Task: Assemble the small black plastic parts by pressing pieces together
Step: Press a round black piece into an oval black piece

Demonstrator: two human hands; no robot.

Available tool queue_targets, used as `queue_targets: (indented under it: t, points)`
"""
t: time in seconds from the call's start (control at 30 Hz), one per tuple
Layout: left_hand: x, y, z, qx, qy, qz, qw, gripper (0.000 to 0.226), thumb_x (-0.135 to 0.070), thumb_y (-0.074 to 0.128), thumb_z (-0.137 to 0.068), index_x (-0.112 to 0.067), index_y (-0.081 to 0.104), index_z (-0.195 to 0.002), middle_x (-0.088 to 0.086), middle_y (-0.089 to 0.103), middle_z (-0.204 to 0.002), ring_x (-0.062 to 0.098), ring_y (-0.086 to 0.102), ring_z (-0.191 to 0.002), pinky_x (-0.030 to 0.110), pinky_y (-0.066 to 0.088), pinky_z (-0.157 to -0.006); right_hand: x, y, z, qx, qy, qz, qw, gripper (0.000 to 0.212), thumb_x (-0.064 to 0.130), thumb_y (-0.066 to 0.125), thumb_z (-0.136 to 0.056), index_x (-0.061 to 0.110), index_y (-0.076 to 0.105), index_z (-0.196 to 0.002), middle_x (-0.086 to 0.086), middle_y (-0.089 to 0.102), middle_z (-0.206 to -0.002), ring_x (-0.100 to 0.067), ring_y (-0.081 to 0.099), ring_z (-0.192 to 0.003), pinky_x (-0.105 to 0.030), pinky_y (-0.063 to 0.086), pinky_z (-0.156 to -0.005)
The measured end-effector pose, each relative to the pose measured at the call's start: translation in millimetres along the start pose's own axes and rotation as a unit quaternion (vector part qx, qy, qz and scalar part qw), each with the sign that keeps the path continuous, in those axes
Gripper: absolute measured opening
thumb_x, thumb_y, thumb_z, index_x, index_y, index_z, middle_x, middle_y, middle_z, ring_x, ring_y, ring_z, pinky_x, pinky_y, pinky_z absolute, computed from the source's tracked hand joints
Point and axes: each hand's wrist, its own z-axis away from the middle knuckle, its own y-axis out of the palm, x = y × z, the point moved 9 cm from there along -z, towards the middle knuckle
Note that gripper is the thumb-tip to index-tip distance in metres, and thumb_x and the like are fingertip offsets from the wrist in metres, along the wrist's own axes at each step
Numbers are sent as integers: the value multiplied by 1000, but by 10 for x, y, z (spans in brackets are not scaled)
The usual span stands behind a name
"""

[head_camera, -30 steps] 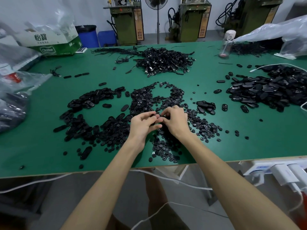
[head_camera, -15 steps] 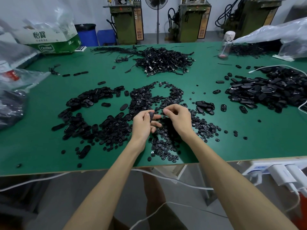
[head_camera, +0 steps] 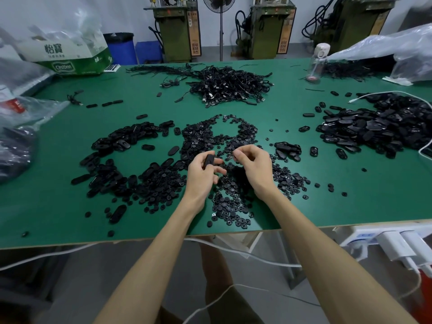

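From the head camera, both bare forearms reach over the near edge of the green table [head_camera: 350,195], and the hands meet above its middle.

The left hand [head_camera: 202,175] grips a black oblong plastic piece [head_camera: 208,160]. Its thumb and fingers are curled round the piece, which stands nearly on end just above the table. The right hand [head_camera: 254,170] is just beside it but not touching. Its fingers are curled and its thumb tip is pressed to the forefinger. Whether this grip holds a small part cannot be told, as the fingertips hide anything between them.

Under and around both hands lies a loose heap of small round black plastic parts [head_camera: 230,208], which runs to the near edge. To its left is a spread of black oblong plastic shells [head_camera: 117,146]. Well apart on the right is a pile of larger flat black plastic pieces [head_camera: 374,127], with a white cable [head_camera: 383,93] curving over its far side.

Farther back in the middle sits a tangle of thin black cords [head_camera: 233,87]. At the far right stands a clear plastic bottle with a white cap [head_camera: 316,64], beside a clear plastic bag [head_camera: 397,50]. At the far left is a green and white cardboard box [head_camera: 70,57].

A white power strip with white chargers [head_camera: 385,239] hangs at the near right edge of the table.
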Motion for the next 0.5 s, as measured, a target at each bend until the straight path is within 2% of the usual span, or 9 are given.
queue_targets:
  t: [0.07, 0.13, 0.2, 0.23, 0.33, 0.5]
  points:
    - [12, -11, -6, 0, -1, 2, 1000, 37, 2, 41, -106, -6, 52, -140, 8, 69, -109, 14, 74, -79, 21, 50, -55, -7, 17, 3, 12, -3, 2, 1000, 11, 23, 70, -98, 13, 75, -98, 3, 74, -86, -6, 66, -79, -22, 51, -76]
    - [28, -12, -13, 2, 0, -2, 1000, 41, 1, 40, -107, -7, 47, -146, 0, 74, -102, 23, 75, -87, 25, 55, -64, -9, 37, 3, 25, -10, 8, 1000, 8, 21, 70, -98, 15, 76, -99, 6, 73, -85, 4, 62, -74, -15, 47, -73]
    - [28, -5, -8, 9, 7, -13, 1000, 43, -1, 39, -108, -8, 43, -151, -7, 79, -90, 27, 74, -93, 29, 60, -75, -16, 50, 2, 35, -12, 3, 999, 7, 18, 71, -97, 17, 76, -102, 7, 73, -87, 4, 63, -76, -12, 47, -73]
    - [15, -1, -4, 11, 14, -16, 1000, 43, -1, 38, -109, -7, 42, -152, -5, 79, -90, 25, 75, -92, 29, 60, -77, -17, 51, 1, 37, -11, -3, 999, 8, 16, 71, -96, 17, 76, -103, 7, 74, -89, 2, 65, -79, -13, 48, -73]
    - [-20, 12, 11, 13, 31, -21, 999, 42, 1, 37, -109, -2, 41, -151, 3, 68, -114, 14, 76, -95, 23, 59, -73, -13, 49, 4, 44, -11, -29, 999, 9, 15, 74, -94, 18, 76, -102, 5, 77, -91, -7, 71, -86, -16, 52, -77]
    - [-43, 19, 16, 14, 40, -19, 999, 40, 3, 36, -109, 2, 43, -148, 16, 60, -130, 8, 75, -98, 21, 59, -72, -5, 80, 19, 58, -8, -54, 997, 8, 13, 77, -91, 18, 77, -97, 4, 79, -87, -10, 74, -86, -22, 57, -84]
